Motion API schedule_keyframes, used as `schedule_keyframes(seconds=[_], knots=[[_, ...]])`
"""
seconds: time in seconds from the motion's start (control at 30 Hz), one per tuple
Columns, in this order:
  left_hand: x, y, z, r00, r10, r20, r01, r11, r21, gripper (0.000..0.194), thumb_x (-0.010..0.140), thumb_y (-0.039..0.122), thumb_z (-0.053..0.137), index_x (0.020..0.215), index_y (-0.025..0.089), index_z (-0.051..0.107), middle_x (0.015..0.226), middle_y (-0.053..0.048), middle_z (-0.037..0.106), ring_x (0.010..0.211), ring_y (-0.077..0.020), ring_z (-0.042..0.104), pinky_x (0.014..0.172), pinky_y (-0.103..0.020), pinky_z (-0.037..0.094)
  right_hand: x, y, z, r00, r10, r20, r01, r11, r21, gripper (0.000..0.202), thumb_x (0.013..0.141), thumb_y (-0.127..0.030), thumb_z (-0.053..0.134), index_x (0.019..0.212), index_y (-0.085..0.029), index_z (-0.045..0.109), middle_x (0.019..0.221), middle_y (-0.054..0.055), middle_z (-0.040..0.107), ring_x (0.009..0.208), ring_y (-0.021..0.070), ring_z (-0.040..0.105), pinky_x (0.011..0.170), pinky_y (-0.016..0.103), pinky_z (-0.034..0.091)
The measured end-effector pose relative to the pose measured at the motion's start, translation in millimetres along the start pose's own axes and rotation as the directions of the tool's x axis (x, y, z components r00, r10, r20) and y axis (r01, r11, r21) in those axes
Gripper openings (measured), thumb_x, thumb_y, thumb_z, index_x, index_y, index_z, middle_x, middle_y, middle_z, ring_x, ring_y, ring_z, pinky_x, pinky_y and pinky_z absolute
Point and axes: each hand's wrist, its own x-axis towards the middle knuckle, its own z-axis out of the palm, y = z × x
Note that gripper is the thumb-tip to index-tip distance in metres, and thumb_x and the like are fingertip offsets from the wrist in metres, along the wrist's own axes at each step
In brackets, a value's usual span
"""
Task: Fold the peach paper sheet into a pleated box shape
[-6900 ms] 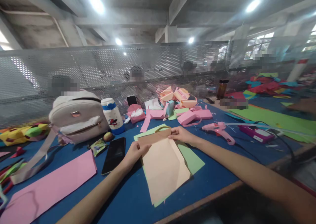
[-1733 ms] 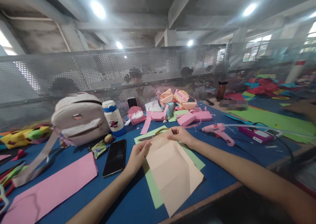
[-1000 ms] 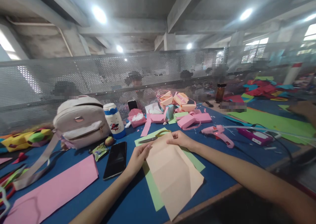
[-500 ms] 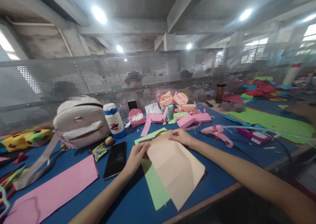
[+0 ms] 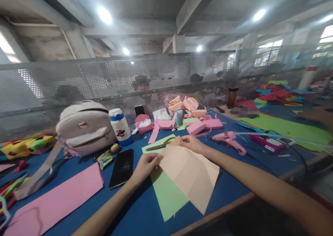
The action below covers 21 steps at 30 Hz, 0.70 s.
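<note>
A creased sheet of peach paper (image 5: 191, 173) is pinched along its far edge by both hands. My left hand (image 5: 148, 163) grips its left corner, fingers closed. At the top of the sheet my right hand (image 5: 191, 143) is closed on the other corner; some fingertips are hidden behind the paper. Under the peach sheet lies a light green paper (image 5: 166, 196), partly covered. Scissors (image 5: 160, 145) with yellow-looking handles rest on the green paper's far end, just beyond my hands.
A black phone (image 5: 121, 168) and pink paper (image 5: 59, 201) lie to the left, with a backpack (image 5: 84, 130) and bottle (image 5: 121, 127) behind. Right are a pink glue gun (image 5: 230, 142), its cord and a purple box (image 5: 267, 142). Folded pink paper pieces (image 5: 196, 127) sit beyond my hands.
The peach sheet has turned and its near end has swung right, baring more green paper and the scissors. My left hand has shifted slightly right with its corner.
</note>
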Motion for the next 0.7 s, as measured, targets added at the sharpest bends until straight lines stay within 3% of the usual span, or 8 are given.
schedule_keyframes(seconds=[0.37, 0.5, 0.7], knots=[[-3.3, -6.6, 6.6, 0.999, -0.047, 0.017, 0.047, 0.999, 0.025, 0.043, 0.067, 0.049, 0.076, 0.088, 0.011, 0.077, 0.064, -0.005, 0.07, 0.055, -0.0163, 0.057, 0.051, -0.023, 0.04, -13.2, -13.7, 16.5, 0.973, -0.068, 0.222, 0.101, 0.985, -0.139, 0.04, 0.076, -0.052, 0.071, 0.066, -0.014, 0.064, 0.061, -0.002, 0.056, 0.058, 0.0129, 0.047, 0.056, 0.025, 0.03], [-4.5, -6.1, 7.2, 0.995, -0.077, 0.055, 0.077, 0.997, 0.006, 0.042, 0.07, 0.05, 0.074, 0.088, 0.012, 0.078, 0.07, -0.007, 0.072, 0.055, -0.0164, 0.058, 0.051, -0.023, 0.04, -14.9, -16.0, 18.9, 0.965, -0.081, 0.248, 0.121, 0.981, -0.15, 0.039, 0.077, -0.052, 0.07, 0.068, -0.014, 0.065, 0.062, -0.002, 0.057, 0.059, 0.0132, 0.047, 0.056, 0.025, 0.031], [-3.8, -3.6, 5.3, 0.99, -0.101, 0.099, 0.102, 0.995, -0.008, 0.043, 0.069, 0.054, 0.075, 0.076, 0.012, 0.077, 0.061, -0.005, 0.067, 0.051, -0.0129, 0.051, 0.046, -0.02, 0.032, -15.4, -16.4, 18.7, 0.959, -0.121, 0.257, 0.162, 0.976, -0.147, 0.039, 0.08, -0.052, 0.068, 0.069, -0.015, 0.062, 0.064, -0.002, 0.053, 0.061, 0.0135, 0.045, 0.057, 0.025, 0.03]])
